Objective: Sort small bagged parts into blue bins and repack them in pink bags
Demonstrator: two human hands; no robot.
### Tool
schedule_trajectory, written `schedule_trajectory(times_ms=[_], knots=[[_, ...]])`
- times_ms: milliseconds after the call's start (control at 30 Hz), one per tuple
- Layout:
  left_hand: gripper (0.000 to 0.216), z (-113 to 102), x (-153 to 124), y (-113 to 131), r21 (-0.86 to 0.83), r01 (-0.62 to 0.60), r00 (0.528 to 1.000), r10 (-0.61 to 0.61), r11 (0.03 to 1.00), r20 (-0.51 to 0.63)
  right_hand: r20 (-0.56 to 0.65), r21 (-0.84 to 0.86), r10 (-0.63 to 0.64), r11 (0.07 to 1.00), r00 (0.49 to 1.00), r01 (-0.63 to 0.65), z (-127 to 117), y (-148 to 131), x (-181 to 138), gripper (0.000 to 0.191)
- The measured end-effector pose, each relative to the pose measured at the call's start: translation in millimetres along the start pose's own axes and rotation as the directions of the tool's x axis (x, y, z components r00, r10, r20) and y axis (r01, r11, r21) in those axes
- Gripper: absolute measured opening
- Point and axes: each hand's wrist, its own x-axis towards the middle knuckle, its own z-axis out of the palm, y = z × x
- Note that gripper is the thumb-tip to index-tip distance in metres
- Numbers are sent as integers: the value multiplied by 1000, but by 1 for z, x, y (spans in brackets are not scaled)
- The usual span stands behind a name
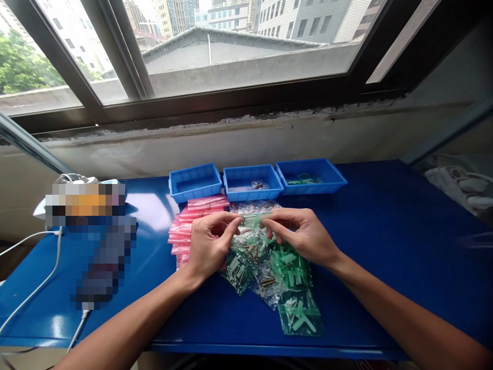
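Between both hands, above the piled bags, a small clear greenish plastic bag (252, 220) is stretched out. My left hand (211, 239) pinches its left end between thumb and forefinger. At the other end, my right hand (300, 234) pinches the bag the same way. Below lie green-tinted bags (290, 267) of pale strip-like pieces. Clear bags (268, 282) with brass-coloured pins lie among them. Pink plastic bags (179, 231) are stacked beside and partly behind my left hand. Another green bag (299, 313) rests nearest the table's front edge.
Three blue bins stand along the back: a left bin (194, 194), a middle bin (252, 195) with a few small pieces, and a right bin (314, 187) with green bags. Blurred-out items and white cables (57, 257) occupy the left of the blue table (365, 308).
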Motion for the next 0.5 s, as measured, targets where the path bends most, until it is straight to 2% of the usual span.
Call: schedule_trajectory(times_ms=[267,500], knots=[[23,1,1,-3,78,-37,999,36,996,8,13,-18,-33,999,999,33,0,2,-1,19],[23,1,2,-5,-31,38,996,-35,999,87,14,25,-29,999,999,29,0,3,-2,19]])
